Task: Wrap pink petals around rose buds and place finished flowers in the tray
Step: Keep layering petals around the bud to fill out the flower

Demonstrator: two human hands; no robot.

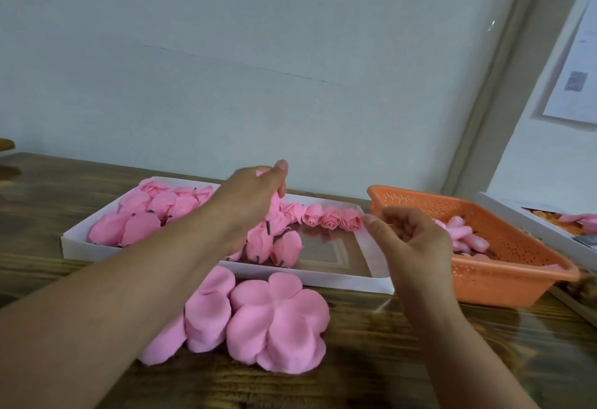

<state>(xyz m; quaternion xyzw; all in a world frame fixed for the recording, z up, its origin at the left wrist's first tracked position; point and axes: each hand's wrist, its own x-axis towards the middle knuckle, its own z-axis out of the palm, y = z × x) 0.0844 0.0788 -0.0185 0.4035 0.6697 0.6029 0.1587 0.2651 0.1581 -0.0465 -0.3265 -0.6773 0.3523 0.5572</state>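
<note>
Head view of the wooden desk (420,360). The left hand (255,195) is reaching over the white tray (226,268), its fingers curling around a pink flower (274,206) that is mostly hidden behind the hand; how far the wrapping has gone cannot be made out. The right hand (410,240) is hovering at the tray's right end with fingers curled; whether they are pinching something small cannot be told. Wrapped flowers (142,215) are lying in the tray's left part, and a row of rose buds (329,218) is standing along its far edge. Stacks of pink petals (277,321) are resting on the desk just in front of the tray. An orange basket (484,282), holding more pink pieces, is sitting to the right. A second white tray (529,218) is being cut off by the right edge.
</note>
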